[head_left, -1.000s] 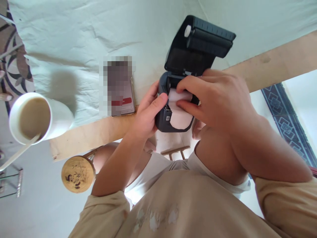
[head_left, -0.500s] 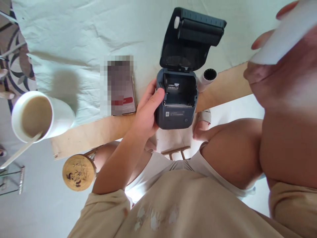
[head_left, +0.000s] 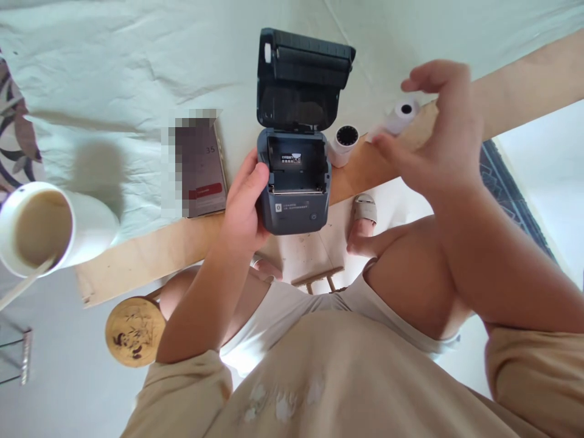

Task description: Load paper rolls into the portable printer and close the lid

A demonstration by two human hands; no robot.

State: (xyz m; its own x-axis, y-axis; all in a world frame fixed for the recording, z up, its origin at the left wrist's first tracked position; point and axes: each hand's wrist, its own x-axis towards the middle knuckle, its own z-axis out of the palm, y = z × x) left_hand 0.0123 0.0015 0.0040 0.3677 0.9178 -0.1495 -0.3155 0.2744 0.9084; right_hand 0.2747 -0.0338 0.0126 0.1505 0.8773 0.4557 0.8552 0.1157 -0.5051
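Note:
My left hand [head_left: 244,204] grips a dark grey portable label printer [head_left: 296,210] by its left side, thumb on the rim. The printer's black lid [head_left: 298,91] stands raised, and a small printed sticker shows inside its bare compartment. To the right, my right hand [head_left: 449,125] is blurred, with thumb and fingers curved about a small white paper roll [head_left: 404,114] with a dark hole in its end. Part of the grip is hidden. Between the roll and the printer stands a white cylinder [head_left: 344,146] with a black, dotted round top.
A phone [head_left: 201,164], partly pixelated, lies left of the printer on the pale cloth [head_left: 150,55]. A white cup [head_left: 91,219] of brown liquid with a stirrer [head_left: 27,283] stands at the far left. The wooden table edge [head_left: 150,255] and a round stool [head_left: 135,331] are nearer me.
My right hand has come down and left from close to the camera, bringing the white roll near the white cylinder. My left hand still holds the open printer. The view has shifted right.

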